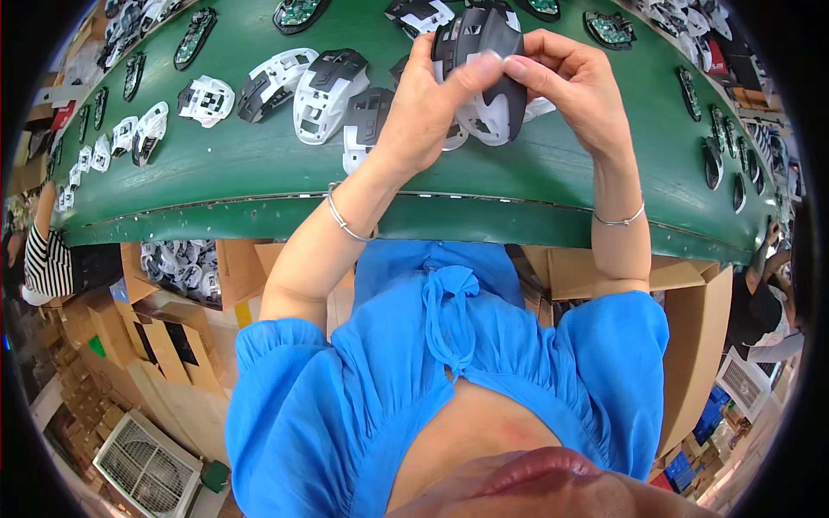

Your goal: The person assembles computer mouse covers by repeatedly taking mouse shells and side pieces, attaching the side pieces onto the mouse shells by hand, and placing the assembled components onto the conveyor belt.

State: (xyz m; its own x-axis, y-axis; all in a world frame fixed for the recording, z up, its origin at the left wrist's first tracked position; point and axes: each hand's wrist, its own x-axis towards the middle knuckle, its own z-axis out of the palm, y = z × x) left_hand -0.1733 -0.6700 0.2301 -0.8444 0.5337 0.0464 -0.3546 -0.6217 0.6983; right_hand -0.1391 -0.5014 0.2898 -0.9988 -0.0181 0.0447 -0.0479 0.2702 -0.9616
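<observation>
Both my hands hold a black, grey and white computer mouse shell [485,36] above the green work surface. My left hand [416,112] wraps its left side, with the thumb lying across the top. On the other side, my right hand [580,86] grips the shell, its thumb pressed to the black side near the left thumb. Some fingers are hidden behind the shell. Just left of my left hand lie a grey and white mouse shell [370,119] and a second mouse shell [331,93]. Other shell parts lie partly hidden behind and under my hands.
Along the green work surface [259,177] lie more white shell parts [207,101] and green circuit boards in black bases [195,39]. A carton of shell parts [242,272] stands below at left, an open carton [695,345] at right. Other people work at both far sides.
</observation>
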